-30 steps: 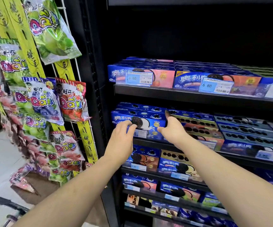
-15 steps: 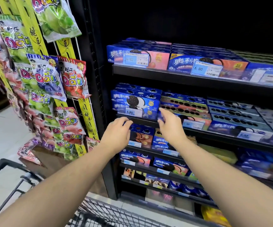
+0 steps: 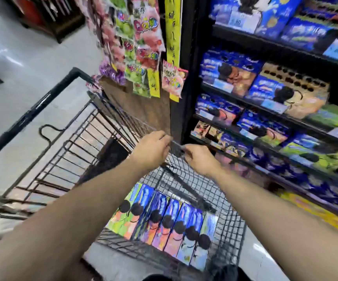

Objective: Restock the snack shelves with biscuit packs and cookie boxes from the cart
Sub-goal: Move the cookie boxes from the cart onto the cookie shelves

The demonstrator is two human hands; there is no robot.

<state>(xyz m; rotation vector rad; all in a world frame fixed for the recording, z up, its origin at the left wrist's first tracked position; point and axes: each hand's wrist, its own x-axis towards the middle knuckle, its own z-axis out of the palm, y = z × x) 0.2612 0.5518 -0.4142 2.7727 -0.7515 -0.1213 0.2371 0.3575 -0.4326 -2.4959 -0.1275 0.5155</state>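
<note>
The wire cart (image 3: 228, 201) stands below me, and a row of several cookie boxes (image 3: 164, 222) with black-cookie pictures stands on end in its bottom. Both my hands hover close together over the cart's far end, well above the boxes. My left hand (image 3: 151, 152) and my right hand (image 3: 199, 160) have bent fingers and hold nothing I can see. The picture is motion-blurred. To the right, the snack shelves (image 3: 269, 111) carry blue cookie boxes (image 3: 230, 75) on several levels.
Candy bags (image 3: 141, 47) hang on a rack at the shelf's left end, above the cart. The cart's black bar (image 3: 32, 114) runs along the left. Yellow packs (image 3: 310, 211) lie on the lowest shelf at right. Pale floor stretches to the left.
My view has swung from the shelves down to the cart. Both hands have left the shelf edge and dropped to hover over the cart.
</note>
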